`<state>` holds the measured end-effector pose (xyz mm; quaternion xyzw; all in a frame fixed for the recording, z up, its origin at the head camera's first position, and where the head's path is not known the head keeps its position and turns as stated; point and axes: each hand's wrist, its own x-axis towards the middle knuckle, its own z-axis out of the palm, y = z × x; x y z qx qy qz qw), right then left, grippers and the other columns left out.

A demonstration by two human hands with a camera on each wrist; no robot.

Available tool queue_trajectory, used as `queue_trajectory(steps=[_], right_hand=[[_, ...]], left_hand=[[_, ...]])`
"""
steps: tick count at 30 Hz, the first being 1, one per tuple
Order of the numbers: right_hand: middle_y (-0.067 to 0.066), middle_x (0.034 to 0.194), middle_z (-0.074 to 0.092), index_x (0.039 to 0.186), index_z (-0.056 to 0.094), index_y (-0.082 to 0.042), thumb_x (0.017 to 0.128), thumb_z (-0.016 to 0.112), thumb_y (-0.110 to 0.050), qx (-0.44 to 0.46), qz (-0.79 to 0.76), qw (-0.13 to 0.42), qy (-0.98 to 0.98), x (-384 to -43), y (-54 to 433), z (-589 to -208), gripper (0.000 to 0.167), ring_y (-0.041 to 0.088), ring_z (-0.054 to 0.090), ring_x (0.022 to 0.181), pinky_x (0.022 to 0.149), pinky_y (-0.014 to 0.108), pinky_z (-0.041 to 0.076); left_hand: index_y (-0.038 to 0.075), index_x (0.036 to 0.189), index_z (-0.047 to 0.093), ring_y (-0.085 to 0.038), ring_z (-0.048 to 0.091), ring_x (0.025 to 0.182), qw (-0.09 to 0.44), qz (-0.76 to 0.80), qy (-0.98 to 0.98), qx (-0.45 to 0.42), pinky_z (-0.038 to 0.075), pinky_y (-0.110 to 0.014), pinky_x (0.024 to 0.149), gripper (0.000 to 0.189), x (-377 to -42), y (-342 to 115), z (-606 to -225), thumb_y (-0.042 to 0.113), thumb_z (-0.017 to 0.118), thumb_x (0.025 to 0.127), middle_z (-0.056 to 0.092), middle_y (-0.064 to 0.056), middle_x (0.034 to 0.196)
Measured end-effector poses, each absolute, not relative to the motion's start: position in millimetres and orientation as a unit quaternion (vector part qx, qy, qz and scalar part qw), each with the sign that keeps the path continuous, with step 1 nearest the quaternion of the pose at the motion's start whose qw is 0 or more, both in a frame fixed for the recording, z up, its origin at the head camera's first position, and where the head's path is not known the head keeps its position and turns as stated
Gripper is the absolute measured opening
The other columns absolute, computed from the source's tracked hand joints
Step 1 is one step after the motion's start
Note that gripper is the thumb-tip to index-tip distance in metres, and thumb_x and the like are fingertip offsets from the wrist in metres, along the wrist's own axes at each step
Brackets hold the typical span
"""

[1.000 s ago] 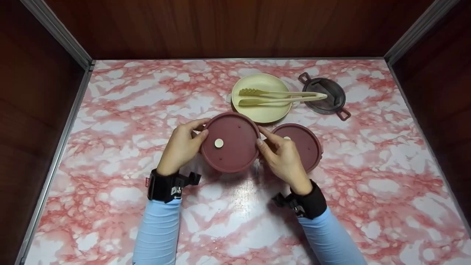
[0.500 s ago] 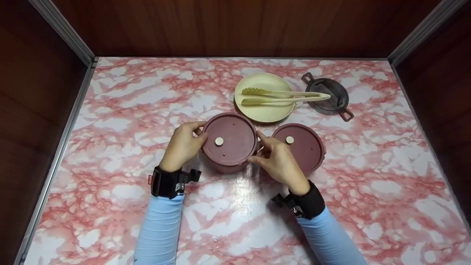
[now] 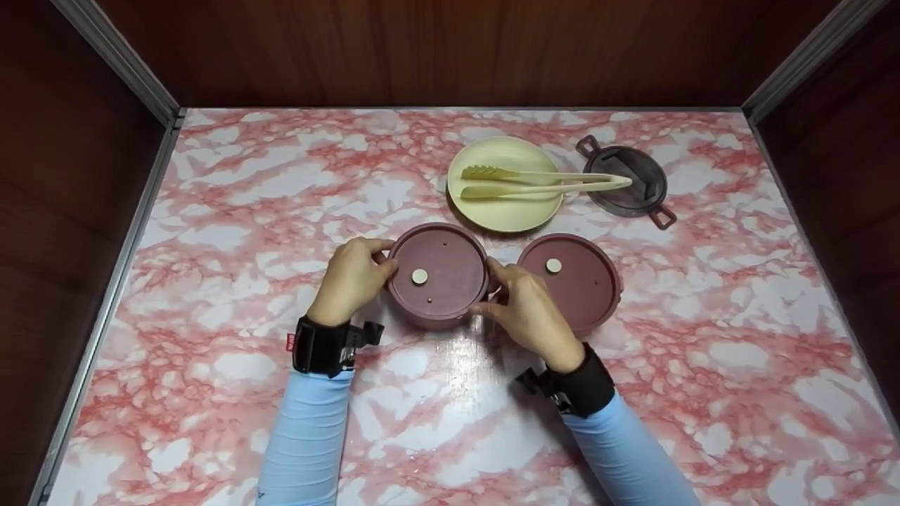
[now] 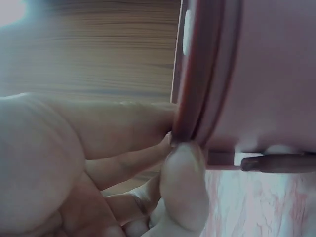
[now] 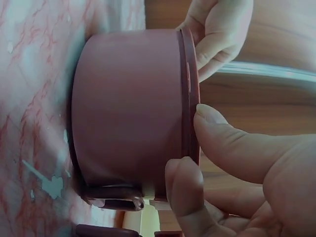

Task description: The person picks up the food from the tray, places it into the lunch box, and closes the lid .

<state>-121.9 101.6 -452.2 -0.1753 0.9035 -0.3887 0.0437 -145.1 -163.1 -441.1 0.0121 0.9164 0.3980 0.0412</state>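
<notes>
A maroon round pot (image 5: 128,108) stands on the marbled table, with a matching lid (image 3: 450,270) on top bearing a small cream knob (image 3: 420,276). My left hand (image 3: 351,277) pinches the lid's left edge between thumb and fingers. In the left wrist view its thumb (image 4: 185,185) lies right at the rim. On the opposite side, my right hand (image 3: 531,309) grips the lid's edge. The right wrist view shows its thumb (image 5: 217,123) on the lid rim and a fingertip (image 5: 183,182) at the seam with the pot. The lid sits flush along the seam visible there.
A second maroon lidded pot (image 3: 583,299) stands close by my right hand. Behind are a pale yellow shallow pan (image 3: 506,218) with yellow tongs (image 3: 534,191) lying across it, and a dark round vessel (image 3: 612,204) with two maroon handles. Wooden walls (image 3: 450,56) border the table.
The lid has come down from above onto the pot, with both hands lowering along with it. My right thumb has moved toward the near side of the rim.
</notes>
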Motion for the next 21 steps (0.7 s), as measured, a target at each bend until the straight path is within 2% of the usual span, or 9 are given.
queue_trajectory(steps=[12,21], right_hand=[[0.013,0.11,0.069,0.141,0.051,0.003,0.079,0.084,-0.024,-0.181,-0.383,0.045,0.905,-122.7,101.2,-453.8,0.075,0.024,0.062,0.096,0.086,0.038,0.052],[0.009,0.096,0.068,0.141,0.051,0.002,0.079,0.084,-0.023,-0.189,-0.384,0.04,0.903,-123.1,101.2,-454.5,0.075,0.021,0.058,0.082,0.073,0.035,0.05]], left_hand=[[0.002,0.121,0.071,-0.018,0.056,0.069,0.046,0.387,0.921,0.013,0.043,-0.029,0.061,0.032,-146.6,-164.3,-445.1,0.01,0.069,0.089,0.064,-0.006,0.078],[0.004,0.12,0.072,-0.016,0.056,0.066,0.05,0.392,0.919,0.011,0.043,-0.028,0.06,0.032,-147.1,-165.0,-444.8,0.009,0.069,0.089,0.065,-0.005,0.077]])
